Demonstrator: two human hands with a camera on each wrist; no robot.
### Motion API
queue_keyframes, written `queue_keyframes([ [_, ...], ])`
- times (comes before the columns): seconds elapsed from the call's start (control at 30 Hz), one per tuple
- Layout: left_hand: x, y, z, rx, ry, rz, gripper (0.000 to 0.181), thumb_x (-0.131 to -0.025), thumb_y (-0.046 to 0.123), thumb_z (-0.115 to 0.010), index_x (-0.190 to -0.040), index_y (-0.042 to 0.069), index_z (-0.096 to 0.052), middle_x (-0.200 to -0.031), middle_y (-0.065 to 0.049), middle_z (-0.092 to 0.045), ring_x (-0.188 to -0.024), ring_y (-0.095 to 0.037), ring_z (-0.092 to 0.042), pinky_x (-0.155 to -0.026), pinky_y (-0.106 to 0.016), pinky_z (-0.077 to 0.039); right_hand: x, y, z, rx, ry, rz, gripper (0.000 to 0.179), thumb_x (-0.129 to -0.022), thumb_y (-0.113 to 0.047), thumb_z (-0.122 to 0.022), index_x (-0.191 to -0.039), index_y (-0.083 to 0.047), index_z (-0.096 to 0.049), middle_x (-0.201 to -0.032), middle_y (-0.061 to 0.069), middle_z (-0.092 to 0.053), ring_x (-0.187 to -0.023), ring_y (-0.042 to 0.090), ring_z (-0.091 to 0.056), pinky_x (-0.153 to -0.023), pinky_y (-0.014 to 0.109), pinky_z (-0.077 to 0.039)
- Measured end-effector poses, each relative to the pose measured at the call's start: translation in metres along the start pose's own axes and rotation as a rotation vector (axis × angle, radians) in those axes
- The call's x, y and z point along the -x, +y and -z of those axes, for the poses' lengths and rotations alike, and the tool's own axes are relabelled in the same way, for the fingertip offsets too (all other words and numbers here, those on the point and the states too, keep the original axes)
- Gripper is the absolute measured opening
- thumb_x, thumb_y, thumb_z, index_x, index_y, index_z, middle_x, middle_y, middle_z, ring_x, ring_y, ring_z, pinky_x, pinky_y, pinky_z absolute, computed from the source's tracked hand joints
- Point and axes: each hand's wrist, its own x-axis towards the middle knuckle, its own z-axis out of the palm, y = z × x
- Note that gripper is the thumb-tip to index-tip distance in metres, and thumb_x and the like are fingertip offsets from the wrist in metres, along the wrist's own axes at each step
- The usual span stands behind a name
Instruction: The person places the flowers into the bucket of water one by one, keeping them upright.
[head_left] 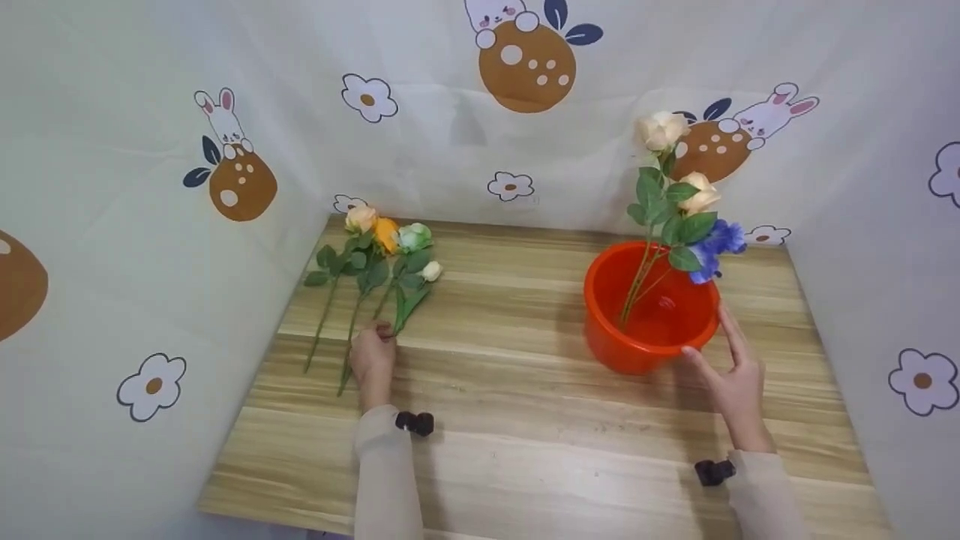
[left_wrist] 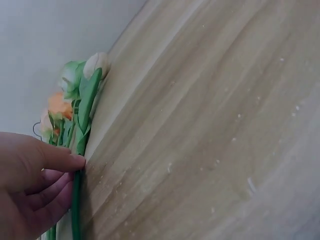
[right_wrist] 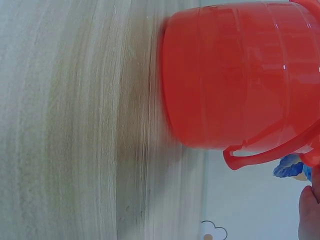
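My left hand is at the left of the table, thumb and fingers pinching the green stem of a white tulip. Beside it lie a peach rose, an orange flower and a pale green flower, their stems toward me. To the right stands a red bucket holding two peach roses and a blue flower, which lean on its far side. My right hand rests against the bucket's right rim with thumb and fingers spread, the fingers fairly straight.
The wood-grain table meets a pale patterned cloth at the back and sides. A red handle hangs along the bucket's outside. A black clip-like device sits at the left wrist, a similar one at the right.
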Motion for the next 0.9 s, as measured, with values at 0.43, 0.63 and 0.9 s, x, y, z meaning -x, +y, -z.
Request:
queue_keyframes([
  [0.43,0.006,0.026,-0.014,0.177,-0.07,-0.024,0.019,-0.087,0.014,-0.064,-0.104,0.011,-0.071,-0.099,-0.005,-0.071,-0.095,-0.023,-0.064,-0.083,-0.036,-0.05,-0.001,0.001,0.0,0.006,0.001,0.026,0.076,-0.073,-0.002,-0.079,-0.14,-0.01,-0.045,-0.144,0.013,-0.043,-0.136,0.019,-0.037,-0.11,0.021,-0.03],
  [0.63,0.009,0.04,-0.017,0.44,-0.103,0.004,0.021,-0.086,0.009,-0.065,-0.107,0.006,-0.069,-0.104,-0.01,-0.069,-0.098,-0.024,-0.064,-0.084,-0.034,-0.052,0.0,0.002,0.0,0.01,0.009,0.029,0.076,-0.073,0.0,-0.078,-0.14,-0.01,-0.045,-0.144,0.015,-0.043,-0.136,0.015,-0.037,-0.109,0.019,-0.03],
  [0.9,0.008,0.059,-0.02,0.733,-0.167,0.076,0.027,-0.085,0.006,-0.068,-0.111,0.004,-0.066,-0.11,-0.014,-0.066,-0.102,-0.022,-0.061,-0.085,-0.03,-0.051,-0.001,0.002,-0.001,-0.001,0.003,0.022,0.075,-0.074,0.0,-0.077,-0.14,-0.011,-0.044,-0.145,0.013,-0.042,-0.135,0.009,-0.037,-0.109,0.018,-0.029],
])
